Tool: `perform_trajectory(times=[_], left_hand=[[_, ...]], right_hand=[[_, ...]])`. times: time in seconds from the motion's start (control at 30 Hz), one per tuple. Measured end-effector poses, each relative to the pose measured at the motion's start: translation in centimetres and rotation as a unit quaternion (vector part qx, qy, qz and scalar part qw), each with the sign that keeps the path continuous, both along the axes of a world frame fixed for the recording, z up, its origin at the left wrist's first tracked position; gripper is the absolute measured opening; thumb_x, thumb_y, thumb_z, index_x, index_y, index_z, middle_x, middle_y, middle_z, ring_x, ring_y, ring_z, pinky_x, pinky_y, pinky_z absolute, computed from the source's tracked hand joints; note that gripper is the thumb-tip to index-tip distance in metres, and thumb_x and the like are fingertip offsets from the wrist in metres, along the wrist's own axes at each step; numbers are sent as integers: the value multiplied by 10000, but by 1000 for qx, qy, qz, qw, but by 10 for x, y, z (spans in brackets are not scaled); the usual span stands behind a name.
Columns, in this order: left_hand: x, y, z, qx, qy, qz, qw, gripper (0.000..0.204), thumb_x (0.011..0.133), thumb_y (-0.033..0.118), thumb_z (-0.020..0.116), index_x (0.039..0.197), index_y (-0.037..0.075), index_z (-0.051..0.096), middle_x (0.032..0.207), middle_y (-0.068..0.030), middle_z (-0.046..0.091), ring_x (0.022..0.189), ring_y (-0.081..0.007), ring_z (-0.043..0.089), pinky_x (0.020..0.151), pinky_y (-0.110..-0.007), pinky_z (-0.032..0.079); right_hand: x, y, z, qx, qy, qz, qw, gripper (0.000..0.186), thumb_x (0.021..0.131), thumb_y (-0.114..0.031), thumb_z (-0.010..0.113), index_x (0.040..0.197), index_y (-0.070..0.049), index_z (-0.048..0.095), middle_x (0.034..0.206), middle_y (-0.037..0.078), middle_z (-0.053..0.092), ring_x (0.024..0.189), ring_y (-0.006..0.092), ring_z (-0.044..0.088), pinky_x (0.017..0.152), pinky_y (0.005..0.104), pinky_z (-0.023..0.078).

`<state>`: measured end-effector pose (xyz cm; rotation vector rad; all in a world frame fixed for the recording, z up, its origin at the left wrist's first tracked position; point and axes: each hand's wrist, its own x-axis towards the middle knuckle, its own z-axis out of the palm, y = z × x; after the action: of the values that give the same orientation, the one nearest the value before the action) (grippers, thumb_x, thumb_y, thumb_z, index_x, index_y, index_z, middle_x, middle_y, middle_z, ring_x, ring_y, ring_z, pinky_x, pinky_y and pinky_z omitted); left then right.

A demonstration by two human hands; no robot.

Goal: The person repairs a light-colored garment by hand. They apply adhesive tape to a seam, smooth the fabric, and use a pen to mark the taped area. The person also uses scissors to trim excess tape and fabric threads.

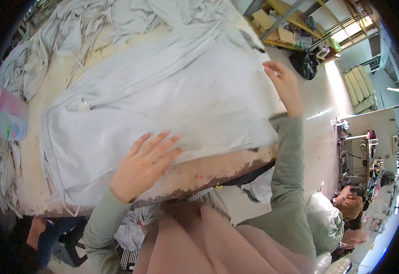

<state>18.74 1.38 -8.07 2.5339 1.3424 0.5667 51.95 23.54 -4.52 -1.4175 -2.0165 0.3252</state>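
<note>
White cloth [195, 86], small tag [85, 106] unreadable; left fingers [157, 142] spread flat on cloth; right fingers [275, 66] loosely parted.

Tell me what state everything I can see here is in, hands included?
Pale cloth: spread out, with creases
Left hand: palm down on the pale cloth, fingers slightly spread
Right hand: raised, fingers bent; grip unclear
Heaped fabric: crumpled
Table: front edge worn
Black bag: bulging, on the floor
White sack: bulging
</note>
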Motion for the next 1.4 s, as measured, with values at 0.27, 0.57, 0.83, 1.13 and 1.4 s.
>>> perform_trajectory(times=[0.27,0.57,0.83,1.13,1.4], left_hand=[[31,53,-28,-47,14,-32,998,495,851,248,591,1329,173,485,1405,-68,433,1331,-258,340,1098,-473,220],[41,69,-12,-47,-101,28,993,258,777,162,670,1028,179,611,949,14,583,981,-224,492,849,-363,353],[37,75,-16,-55,-210,17,976,208,744,105,715,924,119,611,886,-5,583,859,-181,537,765,-316,407],[51,42,41,-266,-638,216,689,238,794,-10,699,981,37,560,800,10,580,670,-8,508,569,-154,383],[62,19,56,-166,-672,252,676,419,727,-105,709,1073,23,511,802,-10,589,688,-18,531,613,-165,445]], right_hand=[[-12,136,-47,101,-157,-85,979,363,895,-379,534,1076,-87,653,1043,158,639,1006,330,593,851,426,462],[1,191,-69,-6,-135,-43,990,394,842,-367,625,1032,-27,683,847,132,675,741,230,655,727,345,503],[42,149,-53,-78,144,-33,986,468,829,-318,636,1188,-18,601,905,180,672,743,262,662,700,363,515],[40,90,-100,36,-107,-180,977,406,866,-349,566,1214,-138,579,1156,160,570,1091,341,532,907,504,396],[31,113,-89,-39,-162,-125,978,504,879,-456,540,1237,-102,558,1155,191,539,1091,347,528,897,491,405]])
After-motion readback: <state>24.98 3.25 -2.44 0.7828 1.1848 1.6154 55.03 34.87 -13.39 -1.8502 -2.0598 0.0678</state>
